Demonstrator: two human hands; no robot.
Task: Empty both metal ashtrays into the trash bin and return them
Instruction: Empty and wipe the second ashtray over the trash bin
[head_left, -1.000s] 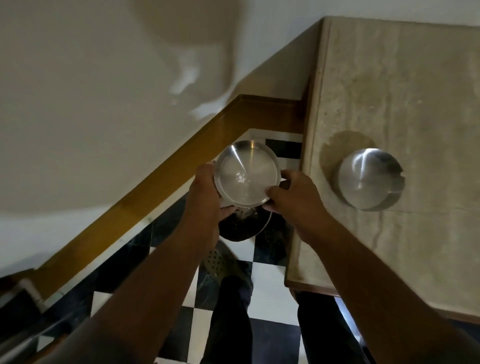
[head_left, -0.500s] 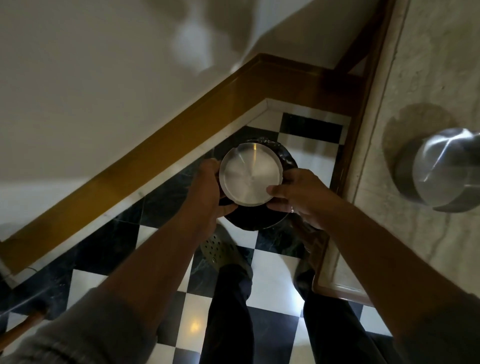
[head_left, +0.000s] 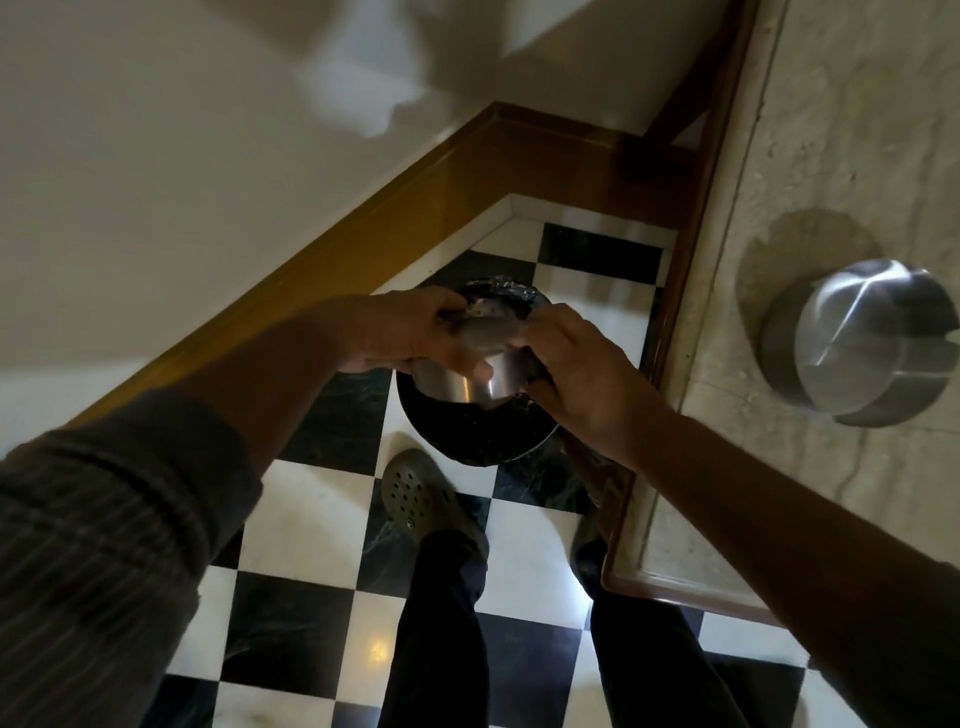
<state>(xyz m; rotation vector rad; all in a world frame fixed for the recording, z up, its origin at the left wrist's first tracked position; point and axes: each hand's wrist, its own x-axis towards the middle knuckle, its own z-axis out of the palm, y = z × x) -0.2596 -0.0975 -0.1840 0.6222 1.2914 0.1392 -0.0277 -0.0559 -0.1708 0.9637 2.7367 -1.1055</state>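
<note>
Head view: looking down past both forearms at a floor corner.
Wall (head_left: 182, 156): pale, fills far left, edged below by a brown wooden skirting (head_left: 363, 228).
Floor (head_left: 311, 519): black and white checker tiles, glossy, near and centre.
Table (head_left: 841, 130): beige stone top with a brown wooden rim, along the right side.
Trash bin (head_left: 467, 431): round, lined with a dark bag, on the floor between skirting and table, directly under the hands.
Second ashtray (head_left: 862, 343): brushed metal, round, slot cut in its rim, resting on the table at right, well apart from the hands; contents not visible.
Held ashtray (head_left: 467, 376): shiny brushed metal, round, tipped on edge over the bin mouth with its smooth outer side towards the camera; blurred, inside not visible.
Left hand (head_left: 410, 332): fingers curled over the far-left rim of the held ashtray, gripping it.
Right hand (head_left: 571, 369): fingers wrapped round the right rim, gripping the same ashtray.
Sleeve (head_left: 104, 519): dark ribbed knit, pushed up the left forearm, near left.
Shoe (head_left: 421, 499): olive clog with holes, on the floor just near the bin; dark trouser legs below it.
</note>
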